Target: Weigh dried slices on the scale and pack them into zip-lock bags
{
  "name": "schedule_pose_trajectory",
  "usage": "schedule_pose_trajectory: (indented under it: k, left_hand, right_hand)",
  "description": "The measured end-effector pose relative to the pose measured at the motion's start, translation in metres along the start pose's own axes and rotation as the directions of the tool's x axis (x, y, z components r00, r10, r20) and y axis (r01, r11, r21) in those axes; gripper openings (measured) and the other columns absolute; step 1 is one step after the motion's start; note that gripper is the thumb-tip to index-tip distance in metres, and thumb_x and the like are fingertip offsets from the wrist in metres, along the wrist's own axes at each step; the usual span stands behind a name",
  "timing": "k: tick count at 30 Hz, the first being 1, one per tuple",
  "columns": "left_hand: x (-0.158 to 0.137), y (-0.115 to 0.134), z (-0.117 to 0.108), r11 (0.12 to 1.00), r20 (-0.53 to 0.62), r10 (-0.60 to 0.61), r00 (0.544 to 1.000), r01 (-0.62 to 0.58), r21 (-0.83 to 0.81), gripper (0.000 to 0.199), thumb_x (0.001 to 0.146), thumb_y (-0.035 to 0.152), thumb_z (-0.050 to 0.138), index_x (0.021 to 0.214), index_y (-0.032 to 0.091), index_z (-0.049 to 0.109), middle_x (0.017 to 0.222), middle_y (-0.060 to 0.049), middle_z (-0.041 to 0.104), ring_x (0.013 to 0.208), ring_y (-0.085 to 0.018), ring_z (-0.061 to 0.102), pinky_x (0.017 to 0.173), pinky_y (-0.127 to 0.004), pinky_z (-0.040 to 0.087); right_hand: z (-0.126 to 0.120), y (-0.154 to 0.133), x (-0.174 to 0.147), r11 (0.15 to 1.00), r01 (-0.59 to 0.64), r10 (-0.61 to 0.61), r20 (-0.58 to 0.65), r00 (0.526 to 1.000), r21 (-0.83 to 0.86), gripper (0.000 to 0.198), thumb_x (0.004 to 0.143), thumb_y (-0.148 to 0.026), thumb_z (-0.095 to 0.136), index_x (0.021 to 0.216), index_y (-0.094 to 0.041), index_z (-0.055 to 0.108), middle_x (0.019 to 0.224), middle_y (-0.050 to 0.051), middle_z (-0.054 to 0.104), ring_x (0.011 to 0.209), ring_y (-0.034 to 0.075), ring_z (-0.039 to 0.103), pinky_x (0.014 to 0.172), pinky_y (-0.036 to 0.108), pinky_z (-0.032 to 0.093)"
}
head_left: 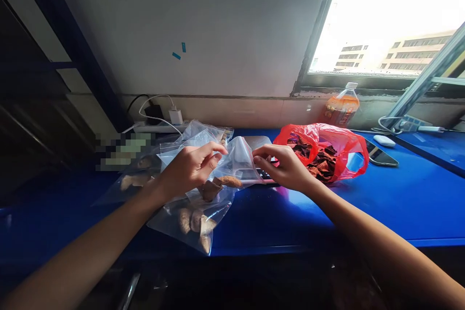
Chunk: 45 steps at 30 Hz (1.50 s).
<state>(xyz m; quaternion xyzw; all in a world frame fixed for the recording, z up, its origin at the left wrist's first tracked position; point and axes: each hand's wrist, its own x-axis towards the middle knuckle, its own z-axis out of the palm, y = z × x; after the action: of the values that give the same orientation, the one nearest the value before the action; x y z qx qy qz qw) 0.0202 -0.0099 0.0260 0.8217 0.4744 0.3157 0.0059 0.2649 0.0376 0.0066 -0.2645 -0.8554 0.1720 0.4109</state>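
A clear zip bag (240, 157) with a reddish strip along its mouth is stretched between my hands. My right hand (281, 164) pinches the mouth side of this bag. On the other side, my left hand (192, 167) is closed, thumb and forefinger together at the bag's left edge; the exact grip is partly hidden. Below my left hand lie clear bags holding brown dried pieces (198, 223), and a darker brown piece (214, 188) shows just above them. Behind the held bag sits a flat device with a silvery top (259, 141), mostly covered.
To the right stands a red plastic bag (350, 147) of dark dried pieces. Beyond it are a phone (381, 154), a white case (384, 141) and an orange-labelled bottle (341, 106). More clear bags (198, 131) and a charger (176, 116) with cables lie at the back left of the blue table (410, 203).
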Motion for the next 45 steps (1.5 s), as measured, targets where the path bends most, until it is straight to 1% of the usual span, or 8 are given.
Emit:
schedule_pose_trajectory:
  k: [11, 20, 28, 32, 35, 38, 42, 45]
  left_hand:
    - [0.0, -0.006, 0.003, 0.999, 0.01, 0.048, 0.999, -0.048, 0.001, 0.022, 0.094, 0.026, 0.045, 0.104, 0.018, 0.063, 0.069, 0.002, 0.065, 0.048, -0.007, 0.049, 0.051, -0.022, 0.039]
    - [0.001, -0.011, 0.006, 0.998, 0.025, 0.065, 0.998, -0.065, -0.015, 0.021, 0.093, 0.025, 0.046, 0.103, 0.017, 0.063, 0.063, 0.004, 0.06, 0.045, -0.007, 0.044, 0.048, -0.022, 0.035]
    - [0.0, -0.011, 0.007, 0.995, 0.05, 0.093, 0.994, -0.092, -0.027, 0.022, 0.093, 0.023, 0.045, 0.103, 0.017, 0.064, 0.061, 0.004, 0.057, 0.046, -0.008, 0.045, 0.049, -0.022, 0.036]
    - [0.001, -0.011, 0.009, 0.996, 0.017, 0.082, 0.996, -0.083, 0.026, 0.022, 0.094, 0.026, 0.046, 0.108, 0.018, 0.061, 0.081, -0.001, 0.067, 0.062, -0.011, 0.058, 0.062, -0.025, 0.046]
    - [0.002, -0.005, 0.011, 0.967, -0.036, 0.132, 0.991, -0.12, 0.226, 0.033, 0.092, 0.03, 0.054, 0.123, 0.019, 0.054, 0.111, -0.008, 0.067, 0.094, -0.021, 0.062, 0.085, -0.036, 0.047]
    - [0.0, 0.006, 0.013, 0.906, -0.085, 0.224, 0.971, -0.176, 0.386, 0.038, 0.089, 0.03, 0.06, 0.125, 0.02, 0.053, 0.118, -0.01, 0.065, 0.105, -0.028, 0.058, 0.091, -0.044, 0.043]
    - [-0.005, 0.018, 0.018, 0.89, -0.046, 0.408, 0.912, -0.386, 0.245, 0.015, 0.091, 0.02, 0.057, 0.106, 0.019, 0.059, 0.099, -0.006, 0.068, 0.095, -0.022, 0.057, 0.087, -0.037, 0.046]
    - [-0.006, 0.021, 0.02, 0.874, -0.008, 0.468, 0.884, -0.461, 0.156, 0.008, 0.093, 0.019, 0.054, 0.096, 0.018, 0.061, 0.088, -0.004, 0.067, 0.086, -0.019, 0.057, 0.08, -0.033, 0.048]
  right_hand:
    - [-0.002, 0.001, -0.004, 0.999, -0.002, 0.001, 0.053, 0.999, 0.034, 0.019, 0.09, -0.023, 0.05, 0.085, -0.015, 0.067, 0.075, 0.004, 0.068, 0.067, 0.012, 0.059, 0.06, 0.023, 0.043]
    - [-0.003, 0.006, -0.003, 0.962, -0.178, 0.141, 0.185, 0.973, 0.205, 0.02, 0.086, -0.021, 0.049, 0.092, -0.013, 0.068, 0.069, 0.0, 0.062, 0.064, 0.011, 0.055, 0.061, 0.024, 0.043]
    - [0.001, 0.002, -0.004, 0.99, -0.071, 0.045, 0.209, 0.977, 0.122, 0.01, 0.083, -0.021, 0.056, 0.085, -0.015, 0.064, 0.066, -0.001, 0.061, 0.06, 0.009, 0.052, 0.058, 0.021, 0.041]
    - [0.005, -0.001, -0.006, 0.997, -0.066, 0.059, 0.213, 0.975, 0.027, 0.01, 0.083, -0.019, 0.055, 0.078, -0.015, 0.062, 0.065, -0.001, 0.06, 0.058, 0.008, 0.051, 0.056, 0.02, 0.04]
    - [0.007, -0.003, -0.007, 0.999, -0.041, 0.045, 0.225, 0.973, -0.019, 0.012, 0.082, -0.015, 0.054, 0.072, -0.015, 0.061, 0.064, -0.001, 0.059, 0.057, 0.008, 0.05, 0.056, 0.021, 0.038]
    - [0.008, -0.006, -0.008, 1.0, -0.021, 0.016, 0.235, 0.972, 0.016, 0.013, 0.081, -0.014, 0.053, 0.072, -0.015, 0.062, 0.065, 0.0, 0.059, 0.057, 0.008, 0.049, 0.056, 0.021, 0.037]
    - [0.012, -0.013, -0.008, 0.994, -0.015, -0.007, 0.187, 0.982, 0.113, 0.014, 0.083, -0.015, 0.051, 0.072, -0.015, 0.061, 0.063, -0.001, 0.058, 0.056, 0.007, 0.048, 0.055, 0.02, 0.036]
    - [0.015, -0.019, -0.009, 0.989, -0.003, -0.022, 0.173, 0.985, 0.145, 0.014, 0.083, -0.014, 0.052, 0.071, -0.015, 0.06, 0.064, -0.002, 0.058, 0.057, 0.007, 0.047, 0.055, 0.02, 0.036]
